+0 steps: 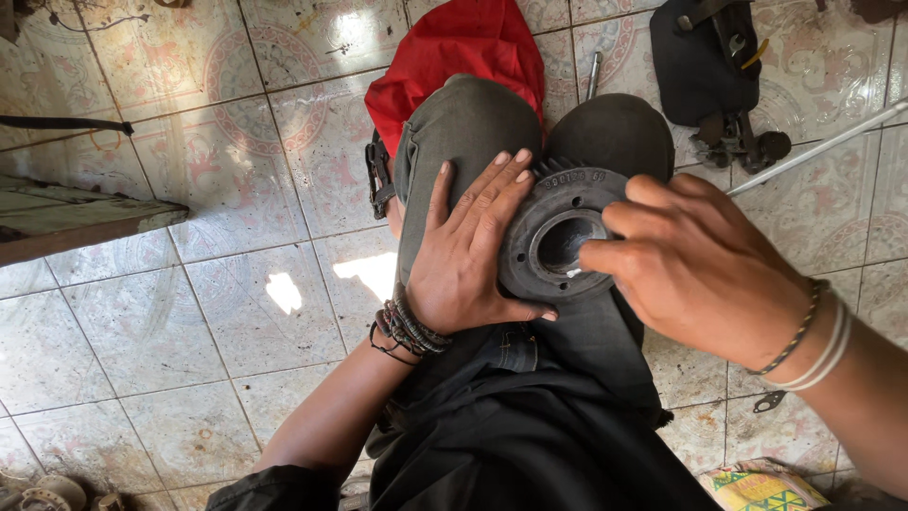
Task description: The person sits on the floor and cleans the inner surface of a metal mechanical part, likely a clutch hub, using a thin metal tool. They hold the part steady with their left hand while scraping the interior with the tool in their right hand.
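A dark round finned metal engine cylinder (539, 210) with a central bore rests between my knees on my grey trousers (463, 128). My left hand (463, 255) lies flat against its left side, fingers spread up over the rim and thumb under its lower edge, holding it steady. My right hand (700, 260) comes in from the right, its fingers bent and pressed at the bore's right edge. What the fingertips hold, if anything, is hidden.
A red cloth (454, 47) lies on the patterned tile floor (218, 303) beyond my knees. A black bag with tools (705, 66) sits top right, a metal rod (818, 147) runs by it. A wooden plank (76, 220) juts in from the left. A colourful box (761, 487) is bottom right.
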